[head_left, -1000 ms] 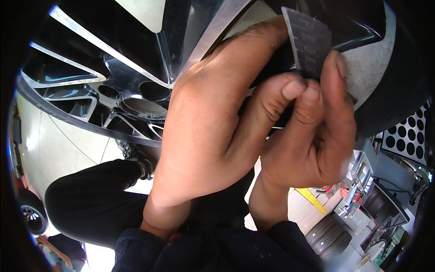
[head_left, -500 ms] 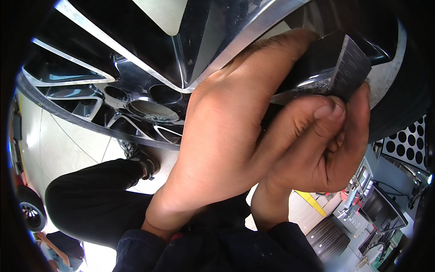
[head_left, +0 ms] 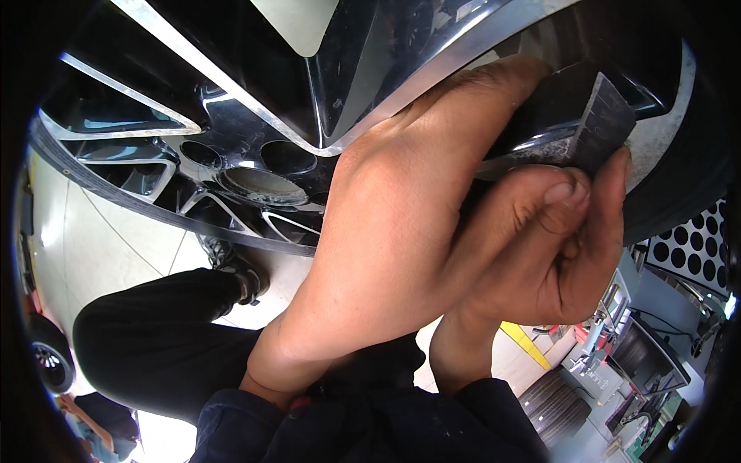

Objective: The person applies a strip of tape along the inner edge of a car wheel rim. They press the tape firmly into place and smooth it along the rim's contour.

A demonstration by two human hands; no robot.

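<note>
In front of me a black and silver alloy wheel (head_left: 316,100) with wide spokes fills the upper view. A dark grey folded sheet, by its look sandpaper (head_left: 606,123), stands against the scuffed silver rim edge at the right. My left hand (head_left: 394,216) lies across a spoke, its fingers closed over the upper side of the sheet and its thumb at the lower end; some fingertips are hidden. Below and to the right, my right hand (head_left: 532,285) is closed on the sheet's lower end, its thumb beside the left thumb and its fingers curled up behind.
The wheel's dark tyre (head_left: 687,185) curves round the right side. Stacked tyres (head_left: 552,405) and grey workshop equipment (head_left: 656,339) stand at the lower right. Another wheel (head_left: 50,355) is at the far left, with another person (head_left: 96,424) below it.
Both hands and the sandpaper have shifted slightly right and down in the view. The wheel has moved a little the same way. Both grips look the same.
</note>
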